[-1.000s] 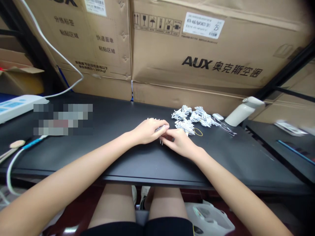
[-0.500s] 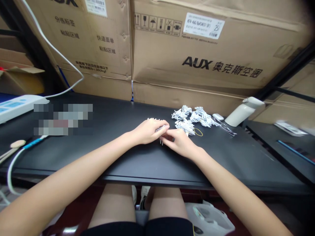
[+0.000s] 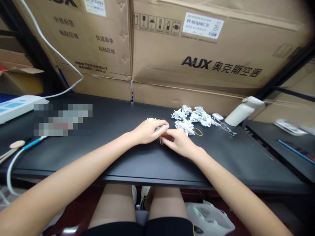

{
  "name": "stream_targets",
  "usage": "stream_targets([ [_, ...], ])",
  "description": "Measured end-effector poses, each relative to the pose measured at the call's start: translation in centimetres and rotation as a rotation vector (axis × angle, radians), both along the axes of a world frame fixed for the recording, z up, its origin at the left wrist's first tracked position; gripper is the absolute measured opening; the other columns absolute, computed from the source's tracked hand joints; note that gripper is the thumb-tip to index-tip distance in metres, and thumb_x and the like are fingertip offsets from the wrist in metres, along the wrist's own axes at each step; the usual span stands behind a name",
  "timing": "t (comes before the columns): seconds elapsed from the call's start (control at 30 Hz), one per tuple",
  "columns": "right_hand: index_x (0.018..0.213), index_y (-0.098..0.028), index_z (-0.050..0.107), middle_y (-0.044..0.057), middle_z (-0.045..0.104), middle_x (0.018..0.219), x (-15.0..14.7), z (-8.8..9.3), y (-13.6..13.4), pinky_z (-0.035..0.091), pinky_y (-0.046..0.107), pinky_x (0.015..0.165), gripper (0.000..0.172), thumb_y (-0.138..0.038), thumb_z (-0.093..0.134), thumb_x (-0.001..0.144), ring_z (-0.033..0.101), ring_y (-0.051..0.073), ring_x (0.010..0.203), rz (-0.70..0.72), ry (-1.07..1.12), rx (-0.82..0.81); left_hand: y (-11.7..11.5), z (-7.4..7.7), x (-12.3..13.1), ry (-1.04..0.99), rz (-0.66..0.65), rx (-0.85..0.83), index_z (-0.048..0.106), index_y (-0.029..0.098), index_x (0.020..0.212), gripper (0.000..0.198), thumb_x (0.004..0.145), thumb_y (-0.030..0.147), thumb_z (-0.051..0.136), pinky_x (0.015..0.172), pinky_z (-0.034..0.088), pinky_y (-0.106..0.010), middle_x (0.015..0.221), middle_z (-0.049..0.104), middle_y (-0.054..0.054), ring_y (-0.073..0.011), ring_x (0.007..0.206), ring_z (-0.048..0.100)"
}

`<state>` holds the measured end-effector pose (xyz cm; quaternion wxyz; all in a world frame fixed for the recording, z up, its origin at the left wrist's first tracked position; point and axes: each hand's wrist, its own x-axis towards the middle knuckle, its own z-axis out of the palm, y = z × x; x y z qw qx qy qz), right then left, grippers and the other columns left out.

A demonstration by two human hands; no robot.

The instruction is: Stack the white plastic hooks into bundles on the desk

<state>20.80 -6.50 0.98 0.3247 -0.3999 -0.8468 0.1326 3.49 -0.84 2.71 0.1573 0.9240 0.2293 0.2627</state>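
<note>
My left hand [image 3: 149,131] is curled around a bundle of thin white strips, mostly hidden by its fingers. A few strip ends [image 3: 160,142] stick out below, and others show past the knuckles. Close against it, my right hand [image 3: 181,142] has thumb and fingers closed at the same bundle, the two hands' fingertips meeting. Just beyond them lie several bundles of the same thin white pieces [image 3: 184,126] on the black table [image 3: 147,164]. A yellow rubber band [image 3: 198,132] rests beside the nearest bundle. Exactly what the strips are I cannot make out.
Cardboard boxes [image 3: 157,65] stand along the back. To the right are a leaning white bottle [image 3: 242,111], a small white case [image 3: 218,116] and a clear, thin-framed item [image 3: 227,128]. A white power strip [image 3: 22,106] with its cable sits at left, near a blurred-out object [image 3: 61,123].
Both hands keep nearly the same place and grip. The view has shifted very slightly; nothing else has visibly moved.
</note>
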Motion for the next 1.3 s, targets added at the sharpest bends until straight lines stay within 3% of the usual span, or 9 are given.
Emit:
stream_targets([
  [1.3,0.075,-0.016,0.061,0.003,0.065,0.067,-0.11,0.21,-0.12,0.041,0.024,0.058,0.015,-0.019,0.053,0.086,0.055,0.013,0.058,-0.017,-0.027,-0.007,-0.14,0.10,-0.05,0.039,0.009,0.029,0.062,0.017,0.098,0.033,0.095,0.034,0.033,0.072,0.042,-0.024,0.087,0.069,-0.004,-0.0153,0.078,0.062],
])
